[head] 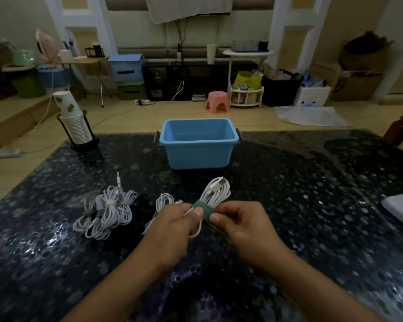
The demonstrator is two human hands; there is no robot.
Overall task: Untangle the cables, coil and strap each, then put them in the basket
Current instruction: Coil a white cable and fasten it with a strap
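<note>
both hands [219,225] pinch strapped white coil [215,194], plug end pointing toward basket [198,145].

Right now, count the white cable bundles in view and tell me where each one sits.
3, perhaps more hidden: a strapped white coil held in both hands, a small white bundle behind the left hand, and a tangled white heap at the table's left.

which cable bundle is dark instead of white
The black cable bundle on the table, between the big white pile and the left hand.
</note>
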